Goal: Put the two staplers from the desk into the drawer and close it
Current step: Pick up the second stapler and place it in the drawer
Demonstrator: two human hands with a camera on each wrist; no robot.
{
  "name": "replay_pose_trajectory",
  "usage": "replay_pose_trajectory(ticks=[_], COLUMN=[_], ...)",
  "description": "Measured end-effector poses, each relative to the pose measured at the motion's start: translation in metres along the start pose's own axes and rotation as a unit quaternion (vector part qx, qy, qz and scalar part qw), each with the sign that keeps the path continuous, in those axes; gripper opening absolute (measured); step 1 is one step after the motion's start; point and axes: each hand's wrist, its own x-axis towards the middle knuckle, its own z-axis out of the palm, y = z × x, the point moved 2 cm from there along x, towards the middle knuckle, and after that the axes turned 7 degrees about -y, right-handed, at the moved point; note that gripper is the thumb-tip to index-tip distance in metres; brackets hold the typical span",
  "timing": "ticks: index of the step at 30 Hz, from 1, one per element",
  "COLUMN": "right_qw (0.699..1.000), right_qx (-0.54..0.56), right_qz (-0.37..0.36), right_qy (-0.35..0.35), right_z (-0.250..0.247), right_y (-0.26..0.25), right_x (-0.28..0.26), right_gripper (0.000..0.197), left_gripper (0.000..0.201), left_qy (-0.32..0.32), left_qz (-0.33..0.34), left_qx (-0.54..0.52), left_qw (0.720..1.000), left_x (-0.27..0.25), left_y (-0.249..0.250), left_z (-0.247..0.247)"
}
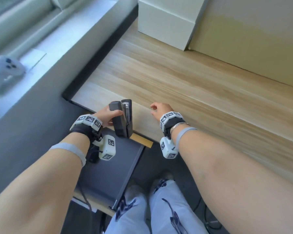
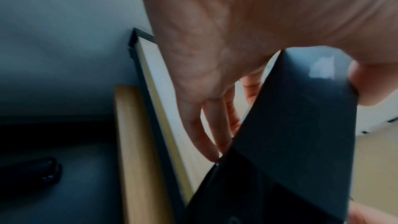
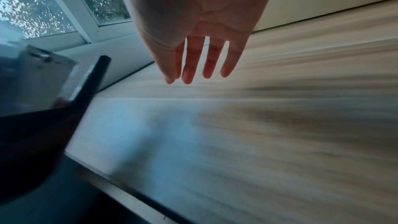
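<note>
My left hand (image 1: 107,115) grips a black stapler (image 1: 123,119) with a metal underside, held on its side above the desk's front edge and over the open drawer (image 1: 108,174). In the left wrist view the fingers (image 2: 206,125) and thumb wrap that stapler (image 2: 290,134). A second dark stapler (image 2: 30,171) lies inside the drawer (image 2: 86,185) at the lower left. My right hand (image 1: 159,109) hovers over the wooden desk (image 1: 193,85), holding nothing, its fingers (image 3: 200,64) straight and spread. The held stapler (image 3: 64,100) shows at the left of the right wrist view.
A white box (image 1: 167,21) stands at the desk's far side against a beige panel (image 1: 254,31). A window sill with a pale device (image 1: 3,71) runs along the left. My legs and shoes (image 1: 150,208) are below the desk beside the drawer.
</note>
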Motion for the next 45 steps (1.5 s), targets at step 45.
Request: replay_pose_trajectory(ticks=[45], right_qw=[0.951], right_qx=[-0.135], right_qz=[-0.021], right_qy=[0.278], right_z=[0.069], right_y=[0.027], right_x=[0.032], right_gripper=[0.060], left_gripper=[0.047], left_qy=[0.065], left_qz=[-0.292], left_qx=[0.315], left_qw=[0.901], left_x=[0.118], left_y=[-0.252], left_z=[-0.025])
